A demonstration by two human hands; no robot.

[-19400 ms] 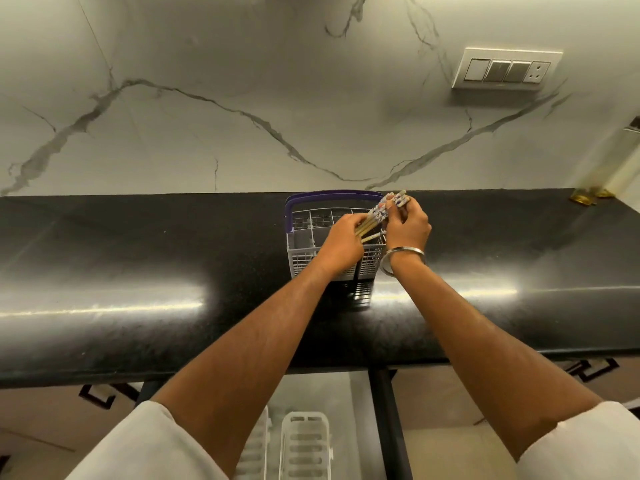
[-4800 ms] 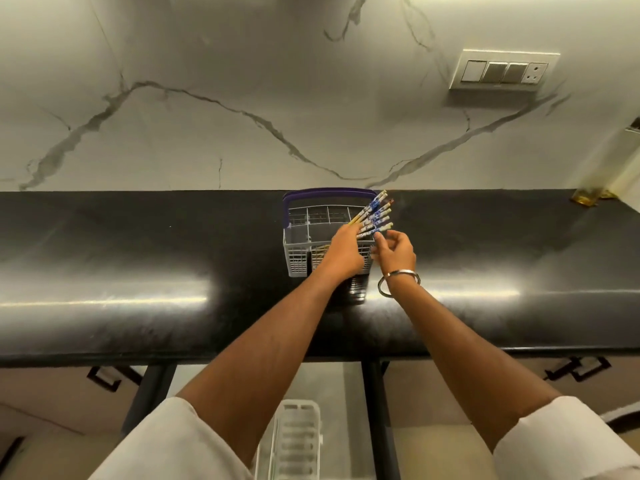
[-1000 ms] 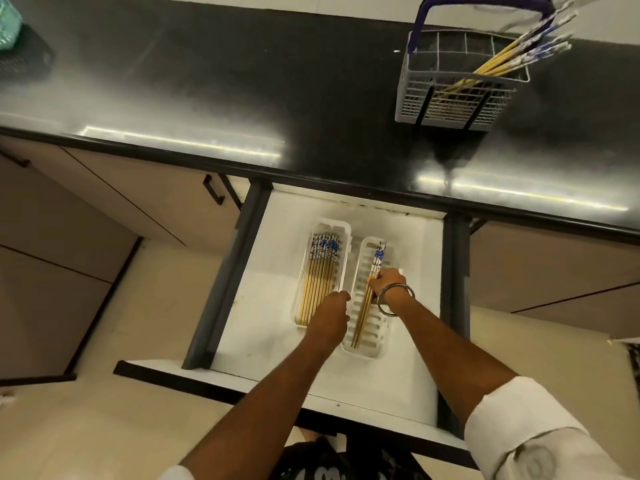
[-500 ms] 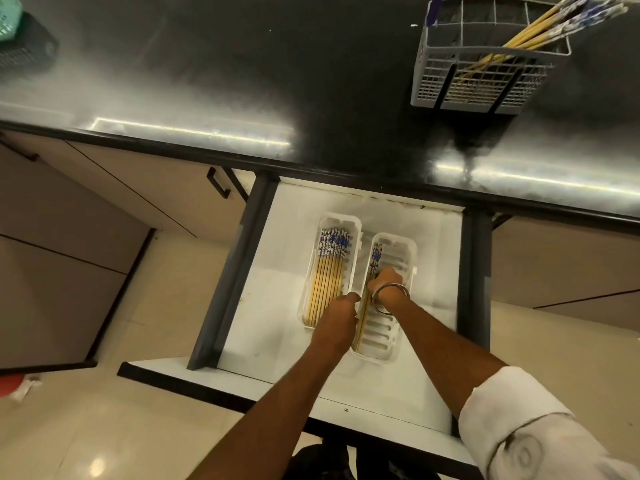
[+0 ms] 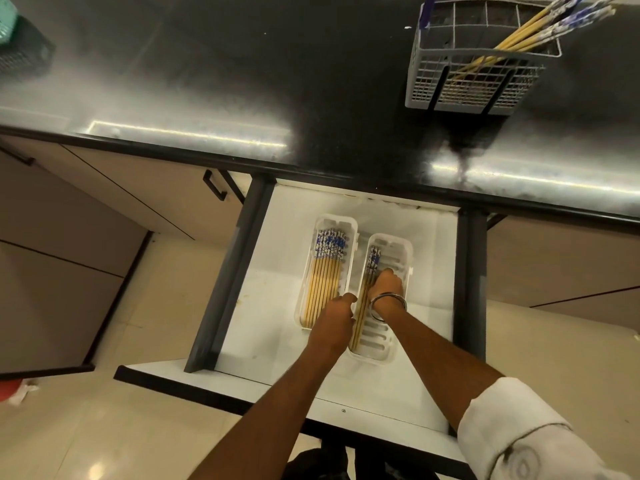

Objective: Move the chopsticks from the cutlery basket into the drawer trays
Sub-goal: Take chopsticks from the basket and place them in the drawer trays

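Note:
The drawer (image 5: 277,327) stands pulled out below the black counter (image 5: 242,81). Two white trays lie in it side by side. The left tray (image 5: 350,237) holds several yellow chopsticks (image 5: 323,282) with blue-patterned tops. A few chopsticks (image 5: 372,259) lie along the left side of the right tray (image 5: 398,251). My right hand (image 5: 388,285) is down in that tray, fingers curled over them. My left hand (image 5: 334,318) sits curled at the near end between the trays; its fingers are hidden. The grey cutlery basket (image 5: 464,84) on the counter holds several more chopsticks (image 5: 540,27).
A teal object (image 5: 7,12) sits at the counter's far left corner. Beige cabinet fronts with black handles (image 5: 214,183) flank the drawer. The dark drawer sides (image 5: 239,261) rise on both flanks. A red item (image 5: 10,389) lies on the floor at left.
My right hand has lowered its chopsticks flat into the right tray and slid slightly toward me. My left hand has stayed at the trays' near end.

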